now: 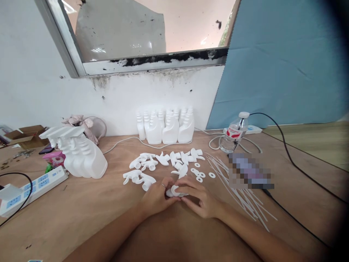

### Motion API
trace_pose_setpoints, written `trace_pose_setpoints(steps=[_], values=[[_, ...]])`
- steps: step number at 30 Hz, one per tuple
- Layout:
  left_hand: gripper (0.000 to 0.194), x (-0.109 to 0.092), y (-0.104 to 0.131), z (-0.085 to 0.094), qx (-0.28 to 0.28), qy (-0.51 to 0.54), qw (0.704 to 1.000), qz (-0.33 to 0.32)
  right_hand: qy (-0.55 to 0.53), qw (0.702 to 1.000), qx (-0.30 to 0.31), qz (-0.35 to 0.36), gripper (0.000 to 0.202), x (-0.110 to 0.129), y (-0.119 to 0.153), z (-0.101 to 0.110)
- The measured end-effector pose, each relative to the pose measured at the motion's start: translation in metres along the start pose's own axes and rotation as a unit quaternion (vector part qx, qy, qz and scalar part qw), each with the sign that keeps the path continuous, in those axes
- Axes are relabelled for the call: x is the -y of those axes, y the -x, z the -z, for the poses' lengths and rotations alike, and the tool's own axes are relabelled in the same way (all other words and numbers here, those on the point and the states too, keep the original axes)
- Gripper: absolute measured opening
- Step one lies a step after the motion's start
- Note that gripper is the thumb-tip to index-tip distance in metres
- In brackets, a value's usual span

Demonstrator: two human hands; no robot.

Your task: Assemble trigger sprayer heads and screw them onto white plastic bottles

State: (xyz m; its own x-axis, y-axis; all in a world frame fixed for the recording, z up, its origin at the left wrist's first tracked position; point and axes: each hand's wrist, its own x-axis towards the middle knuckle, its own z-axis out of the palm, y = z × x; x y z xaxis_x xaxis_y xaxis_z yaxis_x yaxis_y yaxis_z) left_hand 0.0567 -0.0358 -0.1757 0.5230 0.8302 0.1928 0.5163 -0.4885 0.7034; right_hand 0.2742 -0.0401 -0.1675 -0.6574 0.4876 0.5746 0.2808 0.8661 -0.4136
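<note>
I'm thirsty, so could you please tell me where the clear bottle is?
In the head view, the clear bottle stands at the right, in front of the blue sheet, beside a white power strip.

Hands: left hand (158, 196) and right hand (203, 199) hold a white piece (176, 191) toward the table's (89, 207) near edge.
Spray heads: loose white triggers (163, 159) just beyond.
Rings: white washers (212, 175) beside them.
Tubes: thin white straws (245, 203), toward the right edge.
Far edge: upright white bottles (170, 129); right, water bottle (231, 136).
Left edge: power strip (36, 187), bottles with sprayers (84, 160).
</note>
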Motion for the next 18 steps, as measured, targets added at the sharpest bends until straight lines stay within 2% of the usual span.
trace_pose_setpoints(steps=[4, 13, 18], values=[[0.044, 0.004, 0.0, 0.002, -0.002, -0.03, 0.999, -0.034, 0.027, 0.999, -0.014, -0.021, 0.028, 0.001, 0.0, -0.001], [0.03, 0.014, -0.003, 0.008, 0.022, -0.152, 0.971, -0.186, 0.073, 0.996, -0.024, -0.035, 0.02, -0.008, 0.001, -0.011], [0.029, 0.019, -0.004, 0.006, 0.021, -0.174, 0.966, -0.189, 0.054, 0.997, -0.029, -0.043, 0.017, -0.01, 0.003, -0.014]])
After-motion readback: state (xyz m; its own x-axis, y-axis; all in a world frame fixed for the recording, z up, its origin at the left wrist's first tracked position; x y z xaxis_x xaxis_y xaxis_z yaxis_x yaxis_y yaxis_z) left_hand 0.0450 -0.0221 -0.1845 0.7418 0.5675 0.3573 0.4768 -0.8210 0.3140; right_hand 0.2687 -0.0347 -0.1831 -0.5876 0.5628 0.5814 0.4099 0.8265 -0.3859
